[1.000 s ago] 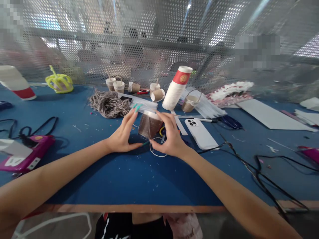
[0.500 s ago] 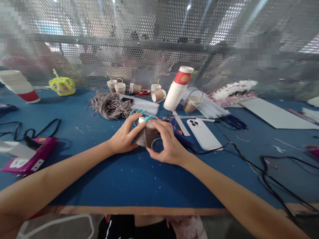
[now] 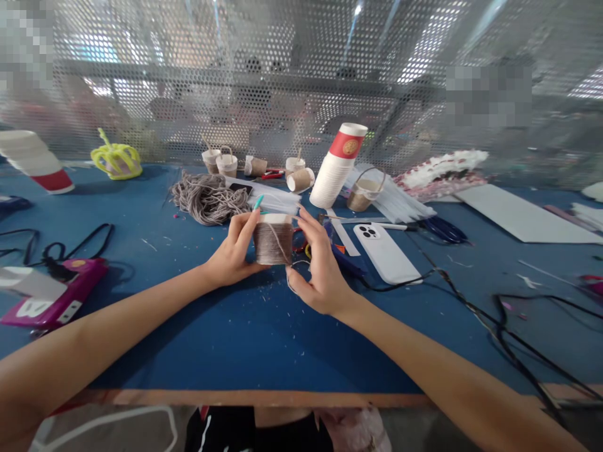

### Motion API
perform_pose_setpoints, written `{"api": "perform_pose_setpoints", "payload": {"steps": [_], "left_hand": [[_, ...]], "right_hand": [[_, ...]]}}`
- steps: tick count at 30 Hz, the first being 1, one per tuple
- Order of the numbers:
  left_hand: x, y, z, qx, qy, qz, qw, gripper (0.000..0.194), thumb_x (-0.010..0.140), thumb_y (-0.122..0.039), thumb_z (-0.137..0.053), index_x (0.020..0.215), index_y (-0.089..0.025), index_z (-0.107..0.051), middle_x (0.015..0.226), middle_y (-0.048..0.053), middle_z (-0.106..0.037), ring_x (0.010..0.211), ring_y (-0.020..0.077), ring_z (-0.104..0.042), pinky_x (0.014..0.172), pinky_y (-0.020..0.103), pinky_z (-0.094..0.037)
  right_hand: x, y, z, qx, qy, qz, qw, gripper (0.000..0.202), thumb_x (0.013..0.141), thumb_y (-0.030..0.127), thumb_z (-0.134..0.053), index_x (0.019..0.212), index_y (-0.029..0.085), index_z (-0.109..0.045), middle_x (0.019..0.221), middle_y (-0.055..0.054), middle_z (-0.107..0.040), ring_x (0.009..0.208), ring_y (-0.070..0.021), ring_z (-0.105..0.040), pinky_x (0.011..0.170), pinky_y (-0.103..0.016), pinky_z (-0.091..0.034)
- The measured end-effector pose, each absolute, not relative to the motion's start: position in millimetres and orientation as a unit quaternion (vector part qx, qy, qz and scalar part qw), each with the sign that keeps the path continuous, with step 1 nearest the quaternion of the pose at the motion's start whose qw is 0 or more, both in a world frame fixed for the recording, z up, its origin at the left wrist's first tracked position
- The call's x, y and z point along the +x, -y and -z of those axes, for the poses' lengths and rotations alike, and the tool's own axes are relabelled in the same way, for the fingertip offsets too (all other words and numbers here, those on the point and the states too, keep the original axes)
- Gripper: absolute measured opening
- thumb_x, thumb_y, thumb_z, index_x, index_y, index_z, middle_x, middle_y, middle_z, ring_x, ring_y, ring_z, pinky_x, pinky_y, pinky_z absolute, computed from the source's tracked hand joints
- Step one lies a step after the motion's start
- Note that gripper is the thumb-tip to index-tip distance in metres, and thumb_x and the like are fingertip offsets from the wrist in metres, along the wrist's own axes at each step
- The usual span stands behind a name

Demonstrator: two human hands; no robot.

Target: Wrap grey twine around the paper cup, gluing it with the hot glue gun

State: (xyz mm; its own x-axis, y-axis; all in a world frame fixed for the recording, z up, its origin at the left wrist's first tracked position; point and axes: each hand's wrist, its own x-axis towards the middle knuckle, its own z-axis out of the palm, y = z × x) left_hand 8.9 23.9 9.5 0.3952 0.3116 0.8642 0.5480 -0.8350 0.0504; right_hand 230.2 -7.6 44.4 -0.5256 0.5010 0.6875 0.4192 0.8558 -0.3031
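A paper cup wrapped in grey-brown yarn (image 3: pixel 273 242) is held above the blue table, its white band showing at the top. My left hand (image 3: pixel 235 251) grips its left side, thumb underneath and fingers along the upper edge. At the cup's right side is my right hand (image 3: pixel 320 270), with fingertips near the upper edge and the thumb at the lower corner. A slanting strand crosses the wrapped wall to that thumb, and a thin loose loop hangs beside it. The far side of the cup is hidden.
Behind my hands lie a yarn bundle (image 3: pixel 210 198), a leaning cup stack (image 3: pixel 333 172) and several small wrapped cups. Right of them are a small basket (image 3: pixel 362 194), a white phone (image 3: pixel 389 254) and black cables (image 3: pixel 471 307). A purple device (image 3: pixel 61 295) lies left.
The wrapped cup has turned from tilted to nearly upright, showing more of its wall. My left fingers have drawn back from its top, and my right hand has shifted slightly right.
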Motion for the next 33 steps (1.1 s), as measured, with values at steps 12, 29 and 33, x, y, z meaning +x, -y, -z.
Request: {"api": "perform_pose_setpoints", "payload": {"steps": [12,29,33], "left_hand": [[7.3,-24.0,-8.3,-0.819,0.273,0.490,0.122,0.092,0.090,-0.046,-0.065,0.160,-0.017,-0.012,0.129,0.019,-0.046,0.120,0.0297,-0.051,0.096,0.049,-0.058],[5.8,-20.7,-5.4,-0.856,0.218,0.466,0.054,0.089,0.081,-0.022,-0.076,0.154,-0.037,-0.028,0.130,0.010,-0.034,0.129,0.0306,-0.046,0.097,0.048,-0.063],[5.4,-21.7,-3.8,-0.851,0.217,0.474,0.061,0.087,0.081,-0.027,-0.077,0.153,-0.032,-0.030,0.128,0.011,-0.035,0.127,0.0305,-0.047,0.096,0.046,-0.063]], "right_hand": [[222.0,15.9,-42.7,-0.377,0.770,-0.124,0.499,0.041,0.084,0.029,-0.064,0.114,0.024,-0.036,0.108,-0.009,-0.047,0.100,-0.0245,-0.058,0.087,-0.051,-0.055],[228.8,3.2,-49.6,-0.292,0.804,-0.050,0.515,0.043,0.084,0.023,-0.061,0.120,0.026,-0.038,0.117,-0.010,-0.048,0.113,-0.0278,-0.054,0.094,-0.055,-0.052],[228.1,3.6,-52.2,-0.269,0.817,-0.014,0.510,0.049,0.081,0.024,-0.066,0.122,0.026,-0.040,0.116,-0.011,-0.050,0.114,-0.0293,-0.054,0.095,-0.057,-0.051]]}}
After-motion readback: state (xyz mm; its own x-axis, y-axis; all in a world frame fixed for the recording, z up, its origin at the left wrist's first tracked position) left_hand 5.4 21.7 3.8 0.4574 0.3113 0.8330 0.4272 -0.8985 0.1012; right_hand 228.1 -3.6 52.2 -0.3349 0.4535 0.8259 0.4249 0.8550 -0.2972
